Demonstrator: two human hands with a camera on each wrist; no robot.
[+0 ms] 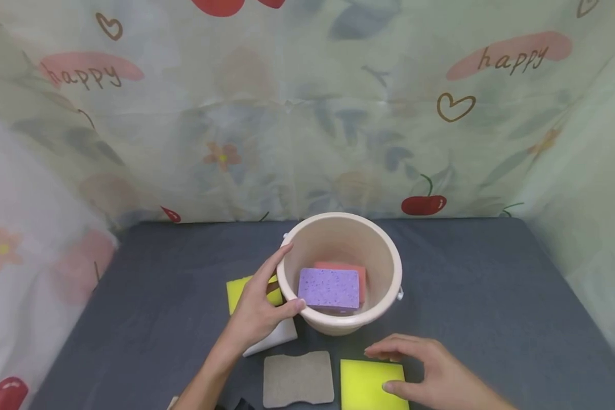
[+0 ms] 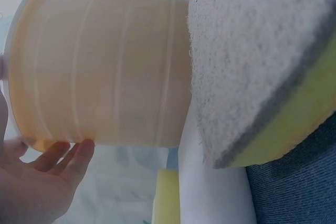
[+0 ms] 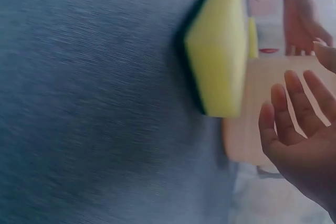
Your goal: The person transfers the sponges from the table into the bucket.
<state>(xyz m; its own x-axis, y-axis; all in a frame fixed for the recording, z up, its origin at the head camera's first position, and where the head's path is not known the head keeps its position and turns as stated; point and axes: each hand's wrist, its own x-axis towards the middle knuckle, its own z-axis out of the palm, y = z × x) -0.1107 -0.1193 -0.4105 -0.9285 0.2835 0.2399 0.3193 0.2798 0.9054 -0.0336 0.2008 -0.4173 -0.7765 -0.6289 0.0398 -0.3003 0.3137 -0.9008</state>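
Observation:
A cream bucket point(image 1: 392, 273) stands upright, its mouth facing up, with a purple sponge point(image 1: 329, 287) lying over a pink sponge point(image 1: 361, 279) inside. My left hand point(image 1: 256, 313) grips its left rim, thumb over the edge; in the left wrist view the fingers point(image 2: 79, 163) touch the outer wall. Just above a yellow sponge point(image 1: 366, 384) with a dark green scouring layer, best seen in the right wrist view point(image 3: 218, 56), my right hand point(image 1: 430, 367) hovers with fingers apart and holds nothing.
Left of that sponge lies a grey sponge point(image 1: 298, 378) with notched sides, yellow underneath in the left wrist view. Another yellow sponge point(image 1: 237, 290) and a white block point(image 1: 274, 339) sit partly behind my left hand. A patterned curtain point(image 1: 307, 114) bounds the dark tabletop point(image 1: 471, 285).

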